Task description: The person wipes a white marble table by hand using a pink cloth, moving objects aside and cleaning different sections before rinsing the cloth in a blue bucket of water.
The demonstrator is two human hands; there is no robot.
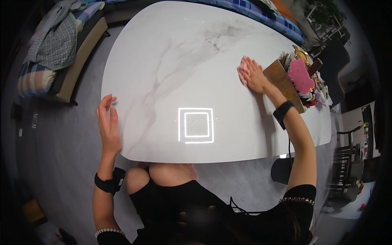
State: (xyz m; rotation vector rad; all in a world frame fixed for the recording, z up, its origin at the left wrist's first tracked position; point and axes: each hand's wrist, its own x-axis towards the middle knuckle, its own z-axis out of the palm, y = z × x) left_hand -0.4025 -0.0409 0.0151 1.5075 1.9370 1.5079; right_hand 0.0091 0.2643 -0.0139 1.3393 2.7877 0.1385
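My right hand (254,76) lies flat over a crumpled pink cloth (243,71) on the right part of a glossy white marble-patterned table (171,76). Most of the cloth is covered by the palm and fingers; pink folds show along the hand's left side. Close to its wrist stands a brown box (277,75) with a gold pattern. My left hand (108,122) is at the table's left edge, fingers apart and slightly curled, with nothing in it. From this angle I cannot tell whether it touches the edge.
Various small items, including a pink bear-shaped piece (301,76), fill the box area at the right. A ceiling light reflects off the table near its front. A sofa (82,55) with a grey checked cloth (56,39) stands left. A dark bin (281,170) is below the table, right.
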